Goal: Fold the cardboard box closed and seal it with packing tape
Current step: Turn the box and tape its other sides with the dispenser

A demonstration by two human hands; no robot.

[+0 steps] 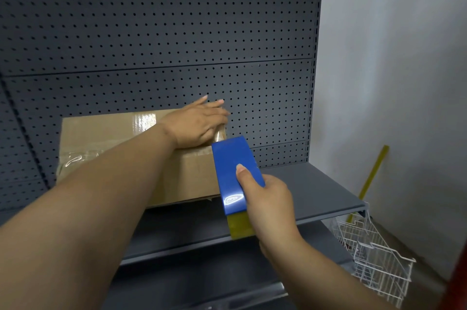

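Observation:
A closed brown cardboard box (101,132) lies on a grey metal shelf (316,191), its flaps folded down. Shiny clear tape (144,120) crosses its top, and more tape shows on its left front edge. My left hand (197,125) presses flat on the box's top right corner, fingers spread, holding nothing. My right hand (267,206) grips a blue tape dispenser (233,173) with a yellow-green lower end, held against the box's right end just below my left hand. A strip of tape runs from the dispenser under my left palm.
A dark perforated back panel (177,31) rises behind the box. A lower shelf (202,279) sits below. White wire baskets (374,251) hang at the shelf's right end. A yellow stick (371,173) leans against the grey wall on the right.

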